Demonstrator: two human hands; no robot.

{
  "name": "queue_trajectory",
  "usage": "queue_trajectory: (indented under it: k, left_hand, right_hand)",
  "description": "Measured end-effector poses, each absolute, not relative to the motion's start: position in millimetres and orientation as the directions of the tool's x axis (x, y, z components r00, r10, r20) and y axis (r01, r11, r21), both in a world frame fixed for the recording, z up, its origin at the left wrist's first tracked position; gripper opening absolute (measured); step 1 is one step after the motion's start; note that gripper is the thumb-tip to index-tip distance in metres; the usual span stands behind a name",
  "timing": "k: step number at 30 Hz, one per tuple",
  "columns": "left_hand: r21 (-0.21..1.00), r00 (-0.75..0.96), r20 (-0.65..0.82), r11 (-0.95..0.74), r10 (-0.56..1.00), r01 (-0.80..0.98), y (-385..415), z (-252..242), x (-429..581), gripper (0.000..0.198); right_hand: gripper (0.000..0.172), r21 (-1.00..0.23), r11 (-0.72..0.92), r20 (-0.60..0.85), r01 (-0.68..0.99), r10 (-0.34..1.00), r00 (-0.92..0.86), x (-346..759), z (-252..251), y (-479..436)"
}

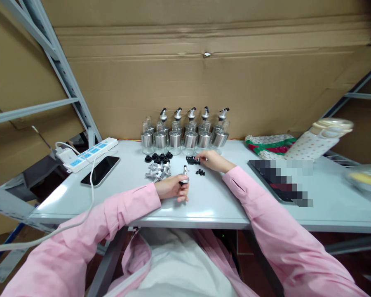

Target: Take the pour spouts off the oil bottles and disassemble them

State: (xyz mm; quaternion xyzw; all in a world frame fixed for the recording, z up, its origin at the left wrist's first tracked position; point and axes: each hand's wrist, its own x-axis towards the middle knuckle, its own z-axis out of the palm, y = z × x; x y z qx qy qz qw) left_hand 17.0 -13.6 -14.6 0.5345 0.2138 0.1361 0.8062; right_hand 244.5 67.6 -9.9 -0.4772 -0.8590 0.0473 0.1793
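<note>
My left hand (pixel 172 188) is closed around a silver bottle pourer (pixel 186 170) with a black base, held upright above the table front. Farther back, my right hand (pixel 214 160) has its fingertips bent down at a pile of small black parts (pixel 190 160); what they pinch, if anything, is too small to make out. A second little group of black caps (pixel 200 172) lies just below that hand. Left of the piles are several black stoppers (pixel 158 158) and, nearer me, a heap of silver pourer bodies (pixel 158 170).
Glass bottles with steel sleeves (pixel 174 140) stand in rows at the back, several rear ones topped with pourers (pixel 191 112). A phone (pixel 101 170) and power strip (pixel 91 154) lie left; a tablet (pixel 272 181), patterned cloth bag (pixel 268 144) and dotted container (pixel 312 142) are right.
</note>
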Motion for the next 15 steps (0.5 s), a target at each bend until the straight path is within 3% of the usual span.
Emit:
queue_trajectory:
  k: [9,15]
  left_hand:
    - [0.922,0.867,-0.21,0.386,0.452,0.022,-13.9,-14.3,17.2,0.041]
    - [0.923,0.861,-0.216,0.385,0.461,0.026,-14.5,-13.5,17.5,0.041]
  right_hand:
    - [0.031,-0.226,0.576,0.256,0.786,0.813,-0.522,243.4,-12.2,69.1]
    - [0.049,-0.256,0.659,0.338,0.707,0.747,-0.573,239.9,-15.4,69.6]
